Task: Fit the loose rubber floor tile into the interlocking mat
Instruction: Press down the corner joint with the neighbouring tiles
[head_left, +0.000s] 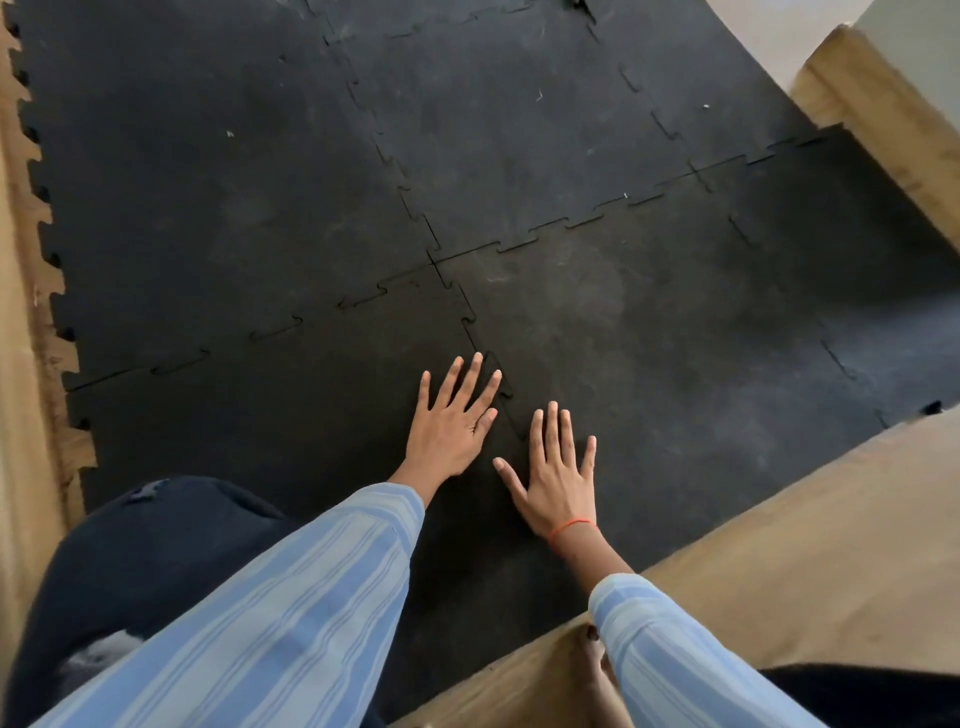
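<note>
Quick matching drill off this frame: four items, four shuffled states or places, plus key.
Items:
1. left hand
2. right hand
3. red thread
4. mat's left edge

States:
A. around a wrist
B. flat, just right of the jigsaw seam
C. bare teeth, no tile attached
D. flat, fingers reaching the seam from its left

Pairs: 1-D, 2-B, 3-A, 4-C

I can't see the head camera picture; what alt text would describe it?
Two bare hands, left hand and right hand, press flat with fingers spread on either side of a toothed seam in a black interlocking rubber floor mat. Striped blue sleeves reach in from below; tan flooring borders the mat.
</note>
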